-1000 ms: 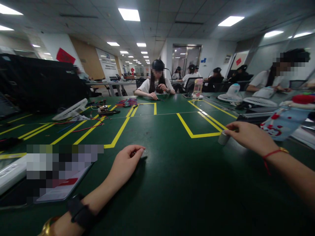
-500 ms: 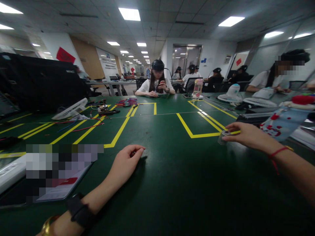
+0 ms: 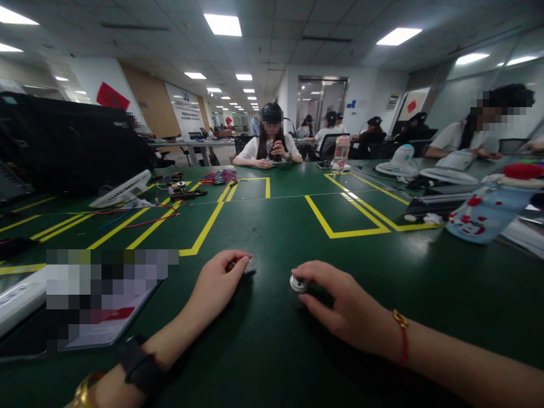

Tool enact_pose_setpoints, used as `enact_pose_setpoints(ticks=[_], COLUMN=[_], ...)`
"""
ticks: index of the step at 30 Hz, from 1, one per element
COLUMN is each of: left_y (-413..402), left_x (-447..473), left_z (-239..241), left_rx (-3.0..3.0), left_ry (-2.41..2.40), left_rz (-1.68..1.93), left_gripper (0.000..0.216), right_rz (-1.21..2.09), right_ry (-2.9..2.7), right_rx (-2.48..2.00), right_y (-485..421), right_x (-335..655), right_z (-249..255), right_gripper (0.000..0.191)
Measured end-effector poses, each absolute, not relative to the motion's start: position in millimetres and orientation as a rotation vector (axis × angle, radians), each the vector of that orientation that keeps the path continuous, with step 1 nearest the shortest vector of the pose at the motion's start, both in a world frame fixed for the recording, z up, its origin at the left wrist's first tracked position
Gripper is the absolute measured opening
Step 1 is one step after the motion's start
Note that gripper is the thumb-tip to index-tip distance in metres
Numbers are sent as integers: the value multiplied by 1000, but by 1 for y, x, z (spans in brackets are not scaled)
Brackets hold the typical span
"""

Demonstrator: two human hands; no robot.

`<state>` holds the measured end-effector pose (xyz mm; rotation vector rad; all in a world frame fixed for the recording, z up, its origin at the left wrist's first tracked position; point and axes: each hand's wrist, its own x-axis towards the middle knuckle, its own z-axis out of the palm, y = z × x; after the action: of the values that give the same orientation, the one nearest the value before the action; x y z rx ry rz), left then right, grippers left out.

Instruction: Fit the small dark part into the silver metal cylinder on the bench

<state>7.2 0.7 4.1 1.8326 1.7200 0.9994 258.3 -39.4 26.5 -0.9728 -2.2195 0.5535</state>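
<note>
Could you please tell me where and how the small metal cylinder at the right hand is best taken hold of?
Probably by the side wall of the small metal cylinder, coming from the right, thumb on the near side and forefinger opposite. Its round, short body looks roughly upright, rimmed end up. The right hand grips it from that side.

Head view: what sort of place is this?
Probably an open-plan office doubling as an electronics workspace: a large dark-green flat tabletop marked with straight yellow tape lines, a tangled bundle of thin red and blue wires, and rectangular white ceiling lights.
</note>
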Motion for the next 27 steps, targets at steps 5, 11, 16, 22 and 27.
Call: enact_pose_setpoints(ticks=[5,11,16,22,27], left_y=[-16,-35,-33,-31,-30], left_x=[29,68,67,64,70], left_z=[21,35,34,19,4], left_rx=[2013,2068,1989,2072,2191], left_ry=[1447,1260,1340,1400,1395], left_rz=[1013,947,1088,945,749], left_gripper=[28,20,20,18,15], right_rz=[699,822,732,638,626], right_ry=[-2121,-2088,-2085,-2027,-2023], right_rx=[-1051,-1028,-1050,-1083,-1081], right_y=[-37,-34,-35,-36,-37], right_x=[259,258,257,258,258], right_z=[7,2,7,9,6], right_gripper=[59,53,46,36,36])
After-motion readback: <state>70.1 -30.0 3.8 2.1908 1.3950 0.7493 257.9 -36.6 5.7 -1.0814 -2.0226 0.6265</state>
